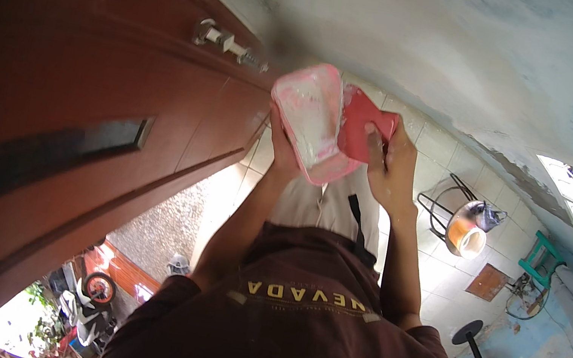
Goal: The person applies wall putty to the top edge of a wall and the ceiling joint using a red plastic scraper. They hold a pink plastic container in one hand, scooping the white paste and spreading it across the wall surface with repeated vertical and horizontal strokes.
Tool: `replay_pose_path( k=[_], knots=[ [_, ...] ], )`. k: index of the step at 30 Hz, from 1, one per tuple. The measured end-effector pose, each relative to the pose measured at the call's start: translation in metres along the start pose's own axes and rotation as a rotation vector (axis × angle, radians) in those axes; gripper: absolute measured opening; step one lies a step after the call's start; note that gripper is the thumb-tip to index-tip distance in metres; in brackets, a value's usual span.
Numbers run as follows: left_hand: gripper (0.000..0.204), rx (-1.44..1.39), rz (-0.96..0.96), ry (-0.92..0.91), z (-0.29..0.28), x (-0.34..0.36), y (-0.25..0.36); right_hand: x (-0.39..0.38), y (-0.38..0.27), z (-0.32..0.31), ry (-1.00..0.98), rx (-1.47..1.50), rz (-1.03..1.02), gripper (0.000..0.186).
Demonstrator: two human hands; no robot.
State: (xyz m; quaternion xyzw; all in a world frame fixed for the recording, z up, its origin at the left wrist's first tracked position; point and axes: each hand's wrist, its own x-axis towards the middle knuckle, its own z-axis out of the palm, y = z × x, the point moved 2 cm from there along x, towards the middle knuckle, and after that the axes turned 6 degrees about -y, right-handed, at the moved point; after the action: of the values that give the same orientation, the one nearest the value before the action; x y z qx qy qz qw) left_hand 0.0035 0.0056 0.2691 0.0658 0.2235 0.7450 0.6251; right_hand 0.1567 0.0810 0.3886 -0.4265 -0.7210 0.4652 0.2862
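Note:
My left hand (283,146) is closed round the side of a pink plastic tub (341,166), held tilted in front of me. White paste (316,119) coats its inside and smears its rim. In my right hand (394,167) is a red putty spreader (359,124), gripped with the thumb along its face. The spreader's blade lies against the tub's right edge, and some white paste shows on it. The fingers of my left hand are partly hidden behind the tub.
A brown door (90,75) with a metal latch (226,42) stands at my left. Ahead rises a patchy whitish wall (418,41). To the right, a stool (442,206) bears an orange-and-white bucket (466,237); beyond is a green stool (539,258). A motorcycle (95,299) shows at lower left.

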Motion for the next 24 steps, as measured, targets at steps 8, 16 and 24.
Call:
replay_pose_path(
  k=[8,16,24],
  knots=[
    [0.076,0.074,0.097,-0.14,0.055,-0.018,0.023,-0.02,-0.088,-0.03,-0.113,-0.116,-0.074,0.012],
    [0.074,0.19,0.17,-0.088,0.088,-0.036,0.016,-0.036,-0.093,-0.014,-0.126,-0.158,-0.183,0.016],
    [0.075,0.126,0.13,-0.004,0.091,-0.042,0.022,-0.042,-0.1,-0.01,-0.106,-0.206,-0.184,0.019]
  ],
)
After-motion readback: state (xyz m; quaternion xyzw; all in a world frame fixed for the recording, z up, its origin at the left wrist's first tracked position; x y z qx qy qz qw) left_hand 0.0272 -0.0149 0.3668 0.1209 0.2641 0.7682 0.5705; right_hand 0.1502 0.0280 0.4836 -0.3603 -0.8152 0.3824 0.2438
